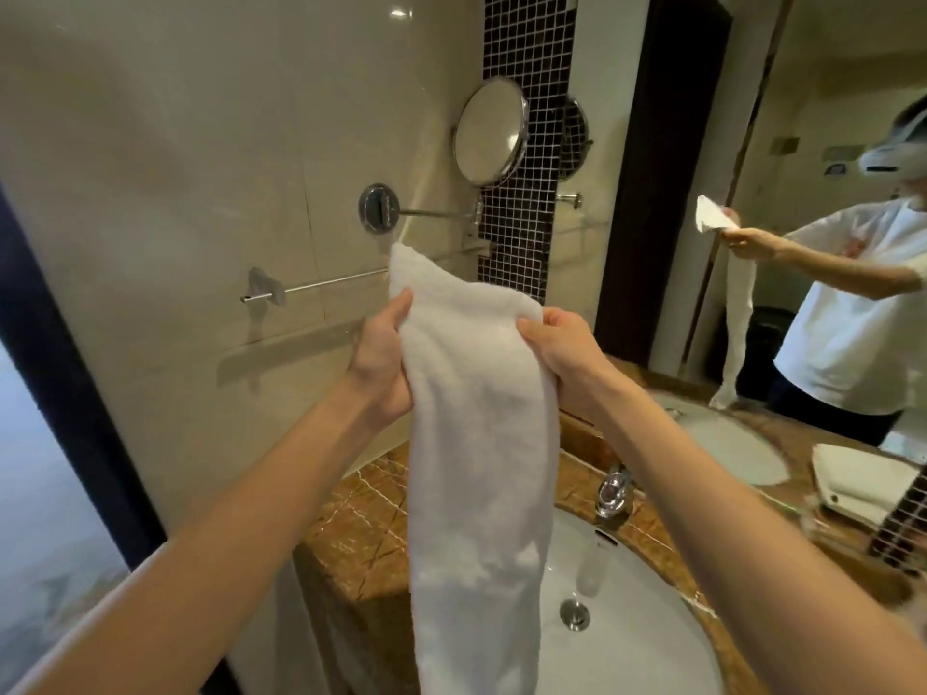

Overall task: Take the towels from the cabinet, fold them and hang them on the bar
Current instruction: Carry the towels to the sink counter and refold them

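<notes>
Here the towel (476,418), seemingly folded, hangs between left hand (381,358) and right hand (562,353).

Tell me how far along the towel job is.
Done: one towel is out and looks folded into a long narrow strip. In hand: the left hand and right hand grip its top, holding it above the sink, in front of the bar. Left: hanging it; the bar's visible stretch carries nothing. A folded white cloth waits on the counter.

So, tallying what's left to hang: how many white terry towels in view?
2: hanging towel held by left hand and right hand; folded towel far right, maybe reflected. Others possibly hidden.
</notes>
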